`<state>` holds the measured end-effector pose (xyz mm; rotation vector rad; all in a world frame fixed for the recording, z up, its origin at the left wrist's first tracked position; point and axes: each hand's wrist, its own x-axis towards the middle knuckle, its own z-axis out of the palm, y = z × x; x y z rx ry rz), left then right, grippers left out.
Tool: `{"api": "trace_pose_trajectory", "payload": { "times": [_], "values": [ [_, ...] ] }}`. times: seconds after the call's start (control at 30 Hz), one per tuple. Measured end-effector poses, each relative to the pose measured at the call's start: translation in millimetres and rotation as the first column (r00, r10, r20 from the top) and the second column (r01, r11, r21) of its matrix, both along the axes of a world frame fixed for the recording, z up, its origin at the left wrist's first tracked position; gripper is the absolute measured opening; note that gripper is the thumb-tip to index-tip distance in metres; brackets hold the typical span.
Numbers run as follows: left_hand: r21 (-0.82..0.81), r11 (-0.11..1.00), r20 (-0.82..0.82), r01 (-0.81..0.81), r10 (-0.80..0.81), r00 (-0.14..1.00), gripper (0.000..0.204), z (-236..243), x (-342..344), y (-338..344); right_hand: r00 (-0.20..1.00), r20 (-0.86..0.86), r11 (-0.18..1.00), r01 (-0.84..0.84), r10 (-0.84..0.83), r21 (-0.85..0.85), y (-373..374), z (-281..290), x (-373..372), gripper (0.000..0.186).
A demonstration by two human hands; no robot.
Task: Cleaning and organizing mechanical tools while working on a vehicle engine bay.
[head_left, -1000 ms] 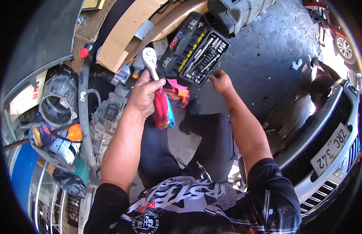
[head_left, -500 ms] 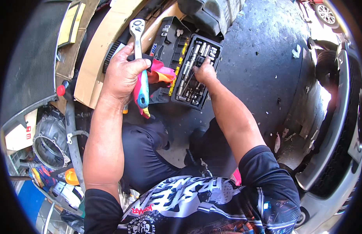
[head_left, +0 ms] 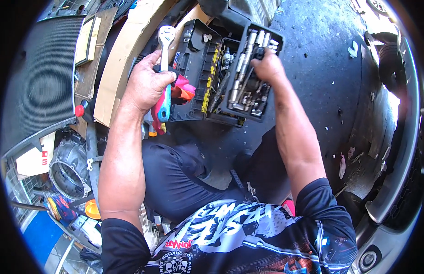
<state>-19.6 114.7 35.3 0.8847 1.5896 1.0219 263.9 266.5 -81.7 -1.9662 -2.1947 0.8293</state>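
My left hand (head_left: 147, 86) is closed around a ratchet wrench (head_left: 166, 39) with a blue handle, its head pointing away from me. A pink and orange cloth (head_left: 183, 92) hangs by the same hand. With my right hand (head_left: 270, 68), I grip the black tray (head_left: 229, 89) near its middle; the fingertips are partly hidden. Several chrome sockets and extension bars (head_left: 242, 64) lie in this tray, which sits raised and off to the right of the toolbox (head_left: 225, 121). Loose tools show in the toolbox's uncovered bottom. The toolbox lid (head_left: 190, 68) lies open on the left.
Cardboard (head_left: 123, 64) and a radiator (head_left: 45, 73) stand to the left. Below them is a metal housing (head_left: 70, 171) beside an orange funnel (head_left: 92, 209). A car bumper (head_left: 399, 155) borders the right side. Scraps dot the dark floor (head_left: 315, 82).
My right hand has lifted the socket tray and moved it right, exposing the toolbox's inside. The left hand still holds the ratchet wrench, nearly in place.
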Motion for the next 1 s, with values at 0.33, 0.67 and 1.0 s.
{"api": "trace_pose_trajectory", "payload": {
  "times": [0.33, 0.67, 1.0],
  "values": [
    [-0.339, 0.881, -0.204, 0.330, -0.412, 0.888, 0.073, -10.9, 40.3, 42.9, 0.982, -0.012, 0.978, 0.191, -0.190, 0.084, 9.9, 19.6, 80.9, 0.067],
    [-0.361, 0.860, -0.568, 0.361, -0.510, 0.646, 0.079, -96.5, 120.7, 50.1, 0.968, -0.056, 0.965, 0.250, -0.246, 0.079, 6.8, 20.3, 95.1, 0.074],
    [-0.348, 0.888, -0.537, 0.299, -0.451, 0.713, 0.070, -164.8, 171.0, 34.2, 0.975, -0.040, 0.970, 0.221, -0.218, 0.104, 3.3, 12.5, 102.0, 0.071]
  ]
}}
